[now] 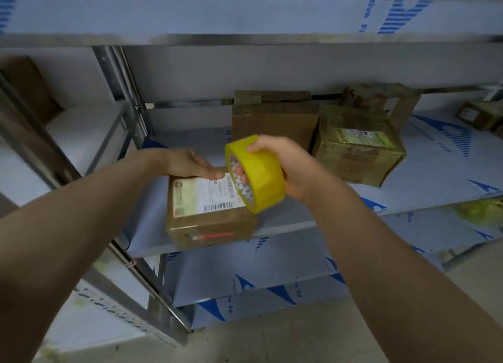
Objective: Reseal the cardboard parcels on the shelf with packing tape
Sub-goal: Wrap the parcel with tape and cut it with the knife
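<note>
A small cardboard parcel (pixel 209 213) with a white shipping label lies at the front edge of the metal shelf (pixel 435 177). My left hand (pixel 190 164) rests flat on the parcel's far top edge, fingers straight. My right hand (pixel 285 166) grips a yellow roll of packing tape (pixel 258 174) just above the parcel's right end, fingers through the core. Behind stand a plain brown box (pixel 275 120), a taped labelled box (pixel 356 144) and another box (pixel 381 101).
The shelf surfaces carry white protective film with blue print. A steel upright (pixel 122 90) stands left of the parcel. Another small parcel (pixel 479 114) lies at the far right. A lower shelf (pixel 272 281) and the concrete floor (pixel 299 341) are below.
</note>
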The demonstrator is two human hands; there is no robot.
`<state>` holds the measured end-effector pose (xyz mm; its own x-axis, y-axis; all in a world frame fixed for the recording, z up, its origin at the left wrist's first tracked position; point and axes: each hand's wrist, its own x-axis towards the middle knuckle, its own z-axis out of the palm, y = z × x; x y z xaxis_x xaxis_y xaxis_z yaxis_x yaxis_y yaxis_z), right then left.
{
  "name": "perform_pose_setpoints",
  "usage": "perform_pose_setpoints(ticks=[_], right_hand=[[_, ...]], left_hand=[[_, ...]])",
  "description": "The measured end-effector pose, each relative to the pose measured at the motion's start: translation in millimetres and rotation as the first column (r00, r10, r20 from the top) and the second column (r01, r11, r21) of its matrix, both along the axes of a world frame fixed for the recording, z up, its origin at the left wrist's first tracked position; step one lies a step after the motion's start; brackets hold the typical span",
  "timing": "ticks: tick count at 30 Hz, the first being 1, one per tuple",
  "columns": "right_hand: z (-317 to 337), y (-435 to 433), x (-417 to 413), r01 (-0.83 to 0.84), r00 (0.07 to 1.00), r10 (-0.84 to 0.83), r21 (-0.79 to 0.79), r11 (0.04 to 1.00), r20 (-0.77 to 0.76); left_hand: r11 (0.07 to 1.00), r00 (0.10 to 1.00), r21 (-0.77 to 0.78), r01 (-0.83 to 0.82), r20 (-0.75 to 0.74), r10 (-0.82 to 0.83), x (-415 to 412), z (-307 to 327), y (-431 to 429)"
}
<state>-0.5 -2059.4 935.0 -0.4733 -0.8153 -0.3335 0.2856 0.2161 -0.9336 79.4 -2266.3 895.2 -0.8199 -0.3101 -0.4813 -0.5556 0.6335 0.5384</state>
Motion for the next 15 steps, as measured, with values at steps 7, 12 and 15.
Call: perform_pose_setpoints(ticks=[7,12,15], right_hand=[[5.6,-43.7,-12.3,0.185,0.974,-0.184,-0.008,0.983,-0.129],[-7.2,-42.8,-7.2,0.264,0.954,-0.266,-0.03,0.964,-0.14],[-5.8,-38.5,-3.1,0.285,0.938,-0.289,-0.047,0.957,-0.193]], left_hand=[[0.929,0.96,-0.278,0.243,0.208,-0.189,4.2,-7.5,32.7],[0.874,0.998,-0.481,0.062,0.014,-0.062,-3.2,-33.6,33.8],[0.876,0.999,-0.482,-0.019,-0.043,-0.002,-6.1,-33.2,35.7]])
